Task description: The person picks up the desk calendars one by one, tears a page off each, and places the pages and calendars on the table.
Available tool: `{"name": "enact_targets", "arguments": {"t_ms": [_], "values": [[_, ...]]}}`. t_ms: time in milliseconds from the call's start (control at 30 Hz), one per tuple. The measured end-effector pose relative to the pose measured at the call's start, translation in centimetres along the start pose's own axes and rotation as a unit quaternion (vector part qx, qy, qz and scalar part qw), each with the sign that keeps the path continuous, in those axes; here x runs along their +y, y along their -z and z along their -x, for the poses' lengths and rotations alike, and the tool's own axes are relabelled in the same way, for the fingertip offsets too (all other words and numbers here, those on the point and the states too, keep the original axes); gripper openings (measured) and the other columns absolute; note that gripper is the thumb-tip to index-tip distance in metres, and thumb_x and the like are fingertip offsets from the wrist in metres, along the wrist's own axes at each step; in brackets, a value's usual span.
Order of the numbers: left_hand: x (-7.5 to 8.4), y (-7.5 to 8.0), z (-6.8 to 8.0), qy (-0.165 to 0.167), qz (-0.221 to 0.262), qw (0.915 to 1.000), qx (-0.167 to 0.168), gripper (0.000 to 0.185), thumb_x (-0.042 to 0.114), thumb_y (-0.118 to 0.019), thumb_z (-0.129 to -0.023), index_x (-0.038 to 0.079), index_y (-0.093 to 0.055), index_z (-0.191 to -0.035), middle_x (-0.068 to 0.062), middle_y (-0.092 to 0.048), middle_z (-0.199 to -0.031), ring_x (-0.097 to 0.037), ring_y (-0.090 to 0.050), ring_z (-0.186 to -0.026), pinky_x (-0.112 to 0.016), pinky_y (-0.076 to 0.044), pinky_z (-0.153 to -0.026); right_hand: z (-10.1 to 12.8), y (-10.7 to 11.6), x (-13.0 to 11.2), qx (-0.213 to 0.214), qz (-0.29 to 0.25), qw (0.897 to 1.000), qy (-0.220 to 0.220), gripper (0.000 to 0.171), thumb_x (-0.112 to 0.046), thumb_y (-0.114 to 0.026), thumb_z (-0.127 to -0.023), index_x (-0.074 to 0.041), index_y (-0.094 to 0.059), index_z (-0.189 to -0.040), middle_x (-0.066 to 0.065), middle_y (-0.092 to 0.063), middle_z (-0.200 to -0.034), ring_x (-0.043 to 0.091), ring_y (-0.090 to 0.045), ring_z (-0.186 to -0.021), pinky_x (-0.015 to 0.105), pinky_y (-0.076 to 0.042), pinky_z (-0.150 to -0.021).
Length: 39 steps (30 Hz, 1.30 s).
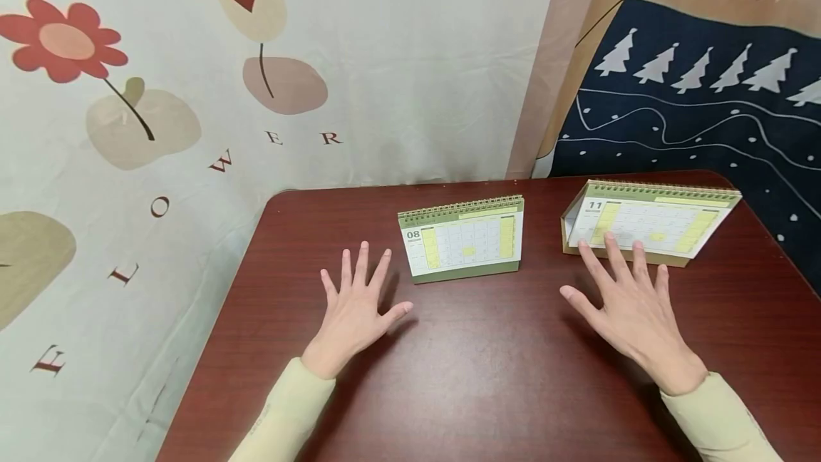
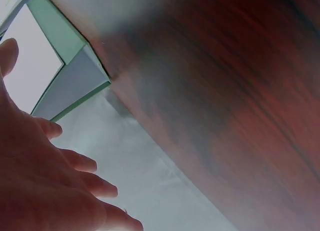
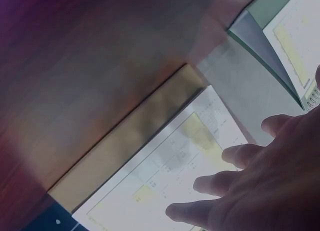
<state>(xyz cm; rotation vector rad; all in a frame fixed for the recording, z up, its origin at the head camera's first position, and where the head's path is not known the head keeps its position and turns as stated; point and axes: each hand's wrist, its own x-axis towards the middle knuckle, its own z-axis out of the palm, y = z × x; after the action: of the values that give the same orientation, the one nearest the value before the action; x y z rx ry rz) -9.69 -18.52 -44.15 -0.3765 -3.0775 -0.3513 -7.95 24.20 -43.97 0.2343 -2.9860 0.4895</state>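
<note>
Two spiral-bound desk calendars stand tent-like on the table. The one marked 08 [image 1: 470, 242] has a green base and is near the middle. The other, marked 11 [image 1: 654, 223], has a brown card base and stands at the back right. My left hand [image 1: 354, 314], fingers spread and holding nothing, is left of the 08 calendar. Spread the same way, my right hand [image 1: 635, 316] is in front of the 11 calendar, its fingertips overlapping the lower page edge in the head view. The right wrist view shows those fingers [image 3: 215, 183] over the calendar page.
The dark red wooden table [image 1: 474, 391] has rounded back corners. Behind and to its left hangs a pale cloth [image 1: 410, 55] printed with flowers and letters. A dark blue cloth [image 1: 693, 120] with white trees hangs at the right.
</note>
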Motion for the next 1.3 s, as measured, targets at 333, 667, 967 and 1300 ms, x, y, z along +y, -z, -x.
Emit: {"name": "enact_targets", "arguments": {"t_ms": [333,667,967,1300], "values": [[0.7,0.5,-0.3,0.016,0.065,0.9977,-0.012,0.095,0.073,-0.054,-0.094,0.027,-0.014,-0.168,-0.012,-0.001,-0.174,-0.045,0.001,-0.157,-0.081,-0.007,-0.112,-0.8,0.2,-1.5,0.003,-0.031,1.0,0.001,0.085,-0.065,-0.051,-0.1,-0.02,-0.023,-0.166,0.017,-0.005,-0.173,0.054,0.004,-0.153,0.083,0.0,-0.109],[1.4,0.5,-0.7,0.033,0.148,0.9884,0.004,0.09,0.055,-0.065,-0.098,0.021,-0.019,-0.167,-0.016,-0.013,-0.172,-0.044,-0.013,-0.156,-0.075,-0.016,-0.116,-1.4,0.0,-2.7,0.003,-0.059,0.998,0.017,0.081,-0.061,-0.051,-0.102,-0.02,-0.022,-0.167,0.018,-0.009,-0.172,0.055,-0.001,-0.153,0.083,-0.004,-0.109],[2.2,0.6,-1.0,0.048,0.264,0.9634,-0.003,0.083,0.052,-0.063,-0.099,0.021,-0.024,-0.166,-0.009,-0.024,-0.17,-0.031,-0.024,-0.155,-0.064,-0.028,-0.118,-1.8,-0.5,-3.6,-0.012,-0.083,0.996,0.016,0.082,-0.062,-0.05,-0.102,-0.02,-0.02,-0.167,0.017,-0.01,-0.172,0.051,0.0,-0.155,0.083,-0.009,-0.109],[2.3,0.2,-1.8,0.062,0.378,0.9238,0.007,0.073,0.031,-0.066,-0.101,0.011,-0.033,-0.162,-0.011,-0.039,-0.163,-0.032,-0.041,-0.147,-0.055,-0.036,-0.117,-2.5,-1.0,-4.5,-0.046,-0.133,0.99,0.015,0.084,-0.061,-0.048,-0.103,-0.018,-0.015,-0.167,0.016,-0.009,-0.172,0.049,-0.004,-0.155,0.078,-0.014,-0.113]]}}
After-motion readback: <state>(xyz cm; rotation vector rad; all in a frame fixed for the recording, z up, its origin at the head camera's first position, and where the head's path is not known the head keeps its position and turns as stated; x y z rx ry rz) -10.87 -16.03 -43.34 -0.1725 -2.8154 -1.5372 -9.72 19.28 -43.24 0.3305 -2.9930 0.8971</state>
